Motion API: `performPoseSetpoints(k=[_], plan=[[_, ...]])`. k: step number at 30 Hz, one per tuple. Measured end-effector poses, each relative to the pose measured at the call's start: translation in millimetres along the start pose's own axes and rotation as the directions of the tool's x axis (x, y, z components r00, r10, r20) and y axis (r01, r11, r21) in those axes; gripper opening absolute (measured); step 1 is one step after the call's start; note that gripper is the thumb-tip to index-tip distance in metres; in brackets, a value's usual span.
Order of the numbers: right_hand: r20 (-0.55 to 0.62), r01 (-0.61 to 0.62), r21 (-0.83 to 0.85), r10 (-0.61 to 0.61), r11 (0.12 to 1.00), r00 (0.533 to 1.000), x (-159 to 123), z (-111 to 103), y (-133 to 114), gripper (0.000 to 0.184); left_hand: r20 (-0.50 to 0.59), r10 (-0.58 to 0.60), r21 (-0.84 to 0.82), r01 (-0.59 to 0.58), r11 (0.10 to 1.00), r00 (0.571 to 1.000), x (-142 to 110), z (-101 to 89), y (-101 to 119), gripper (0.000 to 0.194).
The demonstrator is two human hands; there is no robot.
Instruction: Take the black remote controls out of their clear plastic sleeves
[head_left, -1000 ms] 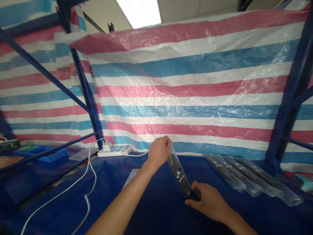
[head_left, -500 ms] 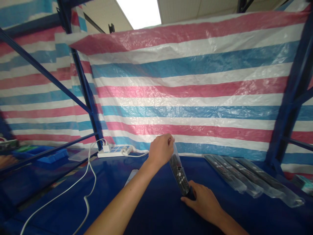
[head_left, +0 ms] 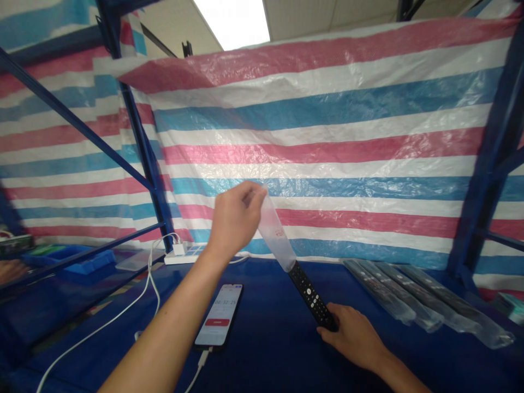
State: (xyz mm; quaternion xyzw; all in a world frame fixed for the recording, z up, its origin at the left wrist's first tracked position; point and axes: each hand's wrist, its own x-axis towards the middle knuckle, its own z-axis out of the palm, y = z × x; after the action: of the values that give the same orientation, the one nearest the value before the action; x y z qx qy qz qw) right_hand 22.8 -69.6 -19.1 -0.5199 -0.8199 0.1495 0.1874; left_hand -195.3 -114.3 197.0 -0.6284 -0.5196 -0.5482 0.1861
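Observation:
My left hand (head_left: 239,215) pinches the upper end of a clear plastic sleeve (head_left: 277,233) and holds it raised above the table. Below it, a black remote control (head_left: 309,292) with white buttons slants down to the right. Its top end meets the sleeve's lower mouth; most of the remote is outside the plastic. My right hand (head_left: 354,335) grips the remote's lower end, with fingers wrapped round it. To the right of that hand, several sleeved remotes (head_left: 409,297) lie side by side on the blue table (head_left: 270,360).
A phone (head_left: 220,316) showing a timer lies beside my left forearm, with a white cable (head_left: 200,363) plugged in. Behind it sits a white power strip (head_left: 184,255). Blue rack posts (head_left: 141,147) and a striped sheet (head_left: 319,147) bound the table. Another person's hand (head_left: 12,271) shows far left.
My left hand has moved up and left with the sleeve, which has slid off most of the remote. My right hand, on the remote, has shifted slightly right. The phone is now uncovered.

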Motion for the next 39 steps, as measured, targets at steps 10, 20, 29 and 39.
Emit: performPoseSetpoints(k=[10,20,29,39], plan=[[-0.07,-0.124,0.067,0.129,0.99,0.989,6.6,-35.9,5.3,0.027,0.59,-0.506,0.014,0.619,0.785,0.629,-55.1,44.3,-138.3,0.031],[0.164,0.023,-0.024,-0.019,0.999,0.986,-3.2,-9.4,-46.8,0.018,0.726,-0.462,0.241,0.44,0.865,0.51,-119.6,90.3,-183.9,0.013],[0.227,0.053,-0.139,-0.02,0.989,0.974,3.1,12.2,-79.9,0.027,0.758,-0.409,0.301,0.284,0.91,0.508,-117.3,96.3,-193.8,0.014],[-0.071,-0.093,-0.322,0.074,0.942,0.995,11.1,-26.6,-20.2,0.043,0.634,-0.42,0.514,0.052,0.856,0.65,-110.6,99.3,-162.7,0.023]])
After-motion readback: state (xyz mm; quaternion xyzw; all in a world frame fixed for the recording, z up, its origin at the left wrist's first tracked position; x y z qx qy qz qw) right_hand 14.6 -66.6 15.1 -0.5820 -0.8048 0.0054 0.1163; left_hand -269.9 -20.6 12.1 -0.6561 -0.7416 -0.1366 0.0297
